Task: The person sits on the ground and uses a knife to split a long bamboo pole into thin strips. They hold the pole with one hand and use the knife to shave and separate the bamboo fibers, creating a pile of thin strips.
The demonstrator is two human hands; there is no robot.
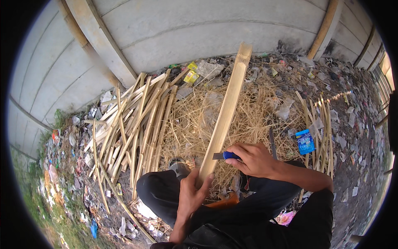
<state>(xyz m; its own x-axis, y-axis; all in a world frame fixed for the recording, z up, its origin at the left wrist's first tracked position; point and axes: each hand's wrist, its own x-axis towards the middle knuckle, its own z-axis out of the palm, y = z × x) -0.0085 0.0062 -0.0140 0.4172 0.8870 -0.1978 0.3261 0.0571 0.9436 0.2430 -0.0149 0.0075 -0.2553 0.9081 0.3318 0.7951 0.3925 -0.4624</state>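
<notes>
A long, split length of bamboo (229, 103) slants up and away from my lap, its hollow inner side showing and a node near the far end. My left hand (193, 190) is wrapped round its near end. In my right hand (253, 158) is a knife (231, 155) with a blue handle and a short, dark, broad blade. The blade lies against the bamboo's right edge, a little beyond my left hand. My right fingers close over the handle and hide part of it.
To the left lies a heap of split bamboo strips (137, 124). More strips (327, 137) lie at the right beside a blue packet (305, 142). Pale shavings (190, 128) cover the ground ahead. A dark blade-like tool (272, 143) stands near my right knee. A concrete wall (207, 25) runs behind.
</notes>
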